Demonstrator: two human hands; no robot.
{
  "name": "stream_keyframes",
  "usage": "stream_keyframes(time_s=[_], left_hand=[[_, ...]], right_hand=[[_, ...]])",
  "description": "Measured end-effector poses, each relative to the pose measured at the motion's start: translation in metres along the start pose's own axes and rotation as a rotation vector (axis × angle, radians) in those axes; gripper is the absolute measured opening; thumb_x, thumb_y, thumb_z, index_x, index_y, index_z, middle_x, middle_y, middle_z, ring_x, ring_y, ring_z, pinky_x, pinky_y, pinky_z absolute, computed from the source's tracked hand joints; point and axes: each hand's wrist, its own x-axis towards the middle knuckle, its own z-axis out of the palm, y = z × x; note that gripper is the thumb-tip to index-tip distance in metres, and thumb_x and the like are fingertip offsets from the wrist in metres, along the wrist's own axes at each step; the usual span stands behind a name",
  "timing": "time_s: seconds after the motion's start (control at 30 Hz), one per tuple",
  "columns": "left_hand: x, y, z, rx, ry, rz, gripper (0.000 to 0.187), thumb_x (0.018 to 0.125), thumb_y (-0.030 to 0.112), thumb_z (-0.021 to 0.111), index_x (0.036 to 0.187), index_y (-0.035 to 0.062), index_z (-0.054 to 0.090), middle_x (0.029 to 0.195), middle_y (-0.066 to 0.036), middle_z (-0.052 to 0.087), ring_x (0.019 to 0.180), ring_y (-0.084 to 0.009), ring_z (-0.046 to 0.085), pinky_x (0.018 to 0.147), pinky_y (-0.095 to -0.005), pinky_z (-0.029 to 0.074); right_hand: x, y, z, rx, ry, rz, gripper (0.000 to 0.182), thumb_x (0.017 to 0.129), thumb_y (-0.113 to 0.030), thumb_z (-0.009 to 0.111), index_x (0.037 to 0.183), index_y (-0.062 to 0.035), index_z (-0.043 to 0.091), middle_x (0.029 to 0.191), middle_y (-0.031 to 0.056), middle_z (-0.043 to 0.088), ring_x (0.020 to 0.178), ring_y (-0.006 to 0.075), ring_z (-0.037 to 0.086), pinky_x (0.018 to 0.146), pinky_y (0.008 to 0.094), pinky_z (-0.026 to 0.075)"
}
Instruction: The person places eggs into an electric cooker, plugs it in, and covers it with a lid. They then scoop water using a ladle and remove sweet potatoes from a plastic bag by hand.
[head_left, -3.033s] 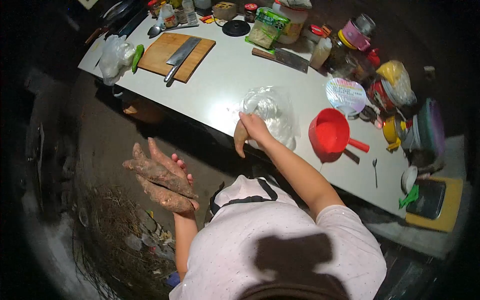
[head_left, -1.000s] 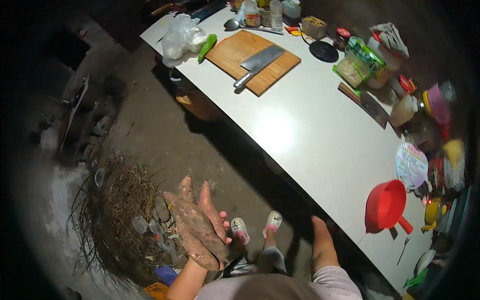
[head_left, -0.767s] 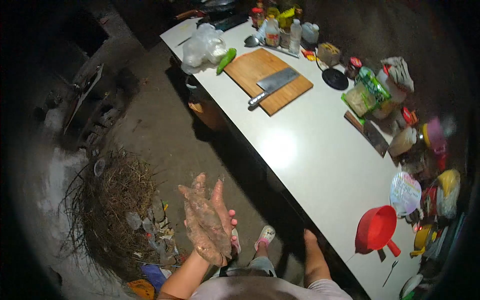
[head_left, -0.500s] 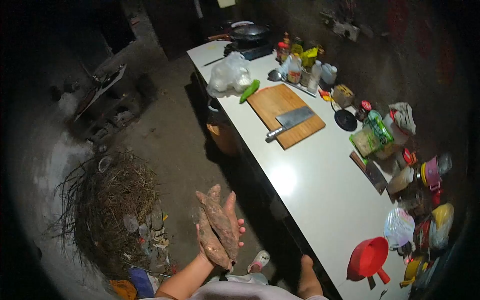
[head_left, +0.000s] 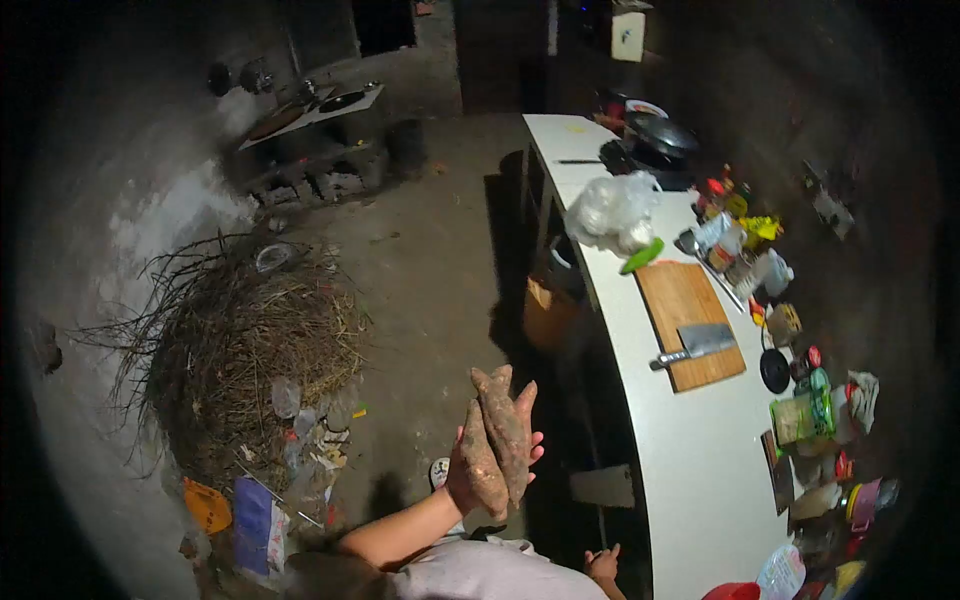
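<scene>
My left hand (head_left: pixel 463 484) is closed around several soil-covered sweet potatoes (head_left: pixel 499 430), held over the floor in front of my body. Their narrow ends point away from me, and fingertips show at the right side of the bundle. My right hand (head_left: pixel 603 564) hangs low beside the near end of the white table (head_left: pixel 690 470). Its visible fingers are apart with nothing seen in them.
On the table, a cleaver (head_left: pixel 700 343) lies across a wooden cutting board (head_left: pixel 668 290), near a green pepper (head_left: pixel 642 256) and a plastic bag (head_left: pixel 612 210). Jars and packets line the far side. A brushwood pile (head_left: pixel 260 340) sits on the floor at left.
My view has swung left, so the table now sits further right and more of the stove shows. My left hand still holds the sweet potatoes. More of my right hand is now visible.
</scene>
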Motion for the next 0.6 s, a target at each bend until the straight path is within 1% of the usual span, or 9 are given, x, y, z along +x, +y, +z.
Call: stream_keyframes(time_s=[0.03,0.1,0.17,0.23,0.3,0.37,0.4,0.43,0.6], left_hand=[[0.001,0.02,0.007,0.003,-0.039,0.008,0.086,0.07,0.054,0.063,0.139,0.024,0.021,0.133,-0.019,0.032,0.121,-0.0367,0.035,0.094,-0.0568,0.034],[0.0,0.066,0.021,0.05,-0.124,0.02,0.086,0.074,0.057,0.058,0.138,0.0142,0.021,0.137,-0.017,0.03,0.124,-0.0333,0.034,0.097,-0.0542,0.034],[-0.003,0.117,0.032,0.069,-0.092,-0.003,0.083,0.074,0.057,0.057,0.138,0.0156,0.023,0.137,-0.016,0.031,0.123,-0.0325,0.035,0.097,-0.052,0.035],[-0.004,0.164,0.052,0.143,-0.094,0.013,0.08,0.075,0.059,0.054,0.137,0.0172,0.025,0.136,-0.015,0.033,0.121,-0.0323,0.039,0.096,-0.0502,0.036],[-0.004,0.209,0.054,0.249,-0.093,0.069,0.078,0.076,0.059,0.053,0.137,0.0189,0.026,0.135,-0.015,0.034,0.118,-0.0324,0.043,0.096,-0.0506,0.036],[-0.004,0.247,0.069,0.227,-0.039,0.128,0.078,0.076,0.06,0.051,0.137,0.0189,0.026,0.135,-0.015,0.034,0.116,-0.033,0.044,0.096,-0.0514,0.036],[-0.004,0.265,0.074,0.206,0.015,0.18,0.078,0.077,0.061,0.05,0.137,0.0189,0.026,0.135,-0.015,0.034,0.115,-0.0336,0.045,0.095,-0.0523,0.036],[-0.006,0.283,0.074,0.202,0.023,0.183,0.078,0.077,0.061,0.05,0.137,0.0189,0.026,0.135,-0.015,0.034,0.115,-0.0336,0.045,0.095,-0.0523,0.036],[0.01,0.347,0.061,0.05,0.016,0.226,0.085,0.073,0.066,0.047,0.138,0.0171,0.023,0.136,-0.017,0.032,0.123,-0.0363,0.034,0.095,-0.0565,0.033]], right_hand=[[-0.009,-0.038,-0.024,0.043,-0.016,-0.118,0.045,0.079,-0.042,0.06,0.095,-0.0006,0.053,0.126,0.0204,0.04,0.095,0.034,0.056,0.078,0.0417,0.046],[-0.004,-0.105,-0.051,0.067,-0.264,-0.016,0.048,0.079,-0.044,0.06,0.093,0.0016,0.052,0.116,0.0248,0.048,0.091,0.0365,0.057,0.076,0.0429,0.046],[0.014,-0.159,-0.043,0.103,-0.09,-0.211,0.054,0.083,-0.049,0.049,0.099,0.0027,0.051,0.084,0.0252,0.06,0.08,0.0393,0.058,0.071,0.0445,0.046],[0.039,-0.222,-0.043,0.31,0.071,-0.308,0.053,0.083,-0.049,0.049,0.091,0.0032,0.051,0.081,0.0255,0.06,0.082,0.0421,0.057,0.072,0.0464,0.045],[0.014,-0.336,-0.126,0.593,-0.113,-0.347,0.045,0.086,-0.043,0.048,0.083,0.0014,0.053,0.074,0.0206,0.057,0.072,0.0359,0.055,0.067,0.0409,0.043],[0.051,-0.404,-0.127,0.732,-0.039,-0.567,0.044,0.088,-0.04,0.047,0.082,0.0036,0.049,0.074,0.0178,0.054,0.07,0.0288,0.052,0.065,0.0382,0.04],[0.061,-0.444,-0.135,0.885,-0.133,-0.552,0.042,0.089,-0.041,0.046,0.075,-0.0024,0.051,0.069,0.0034,0.049,0.067,0.0142,0.046,0.06,0.0289,0.04],[0.034,-0.494,-0.18,1.068,-0.351,-0.44,0.041,0.088,-0.044,0.046,0.077,-0.0058,0.053,0.072,0.001,0.051,0.068,0.0127,0.048,0.061,0.0278,0.041],[0.041,-0.64,-0.242,1.327,-0.873,-0.174,0.063,0.079,-0.064,0.046,0.106,-0.0083,0.054,0.096,0.007,0.058,0.085,0.0205,0.056,0.075,0.0351,0.046]])
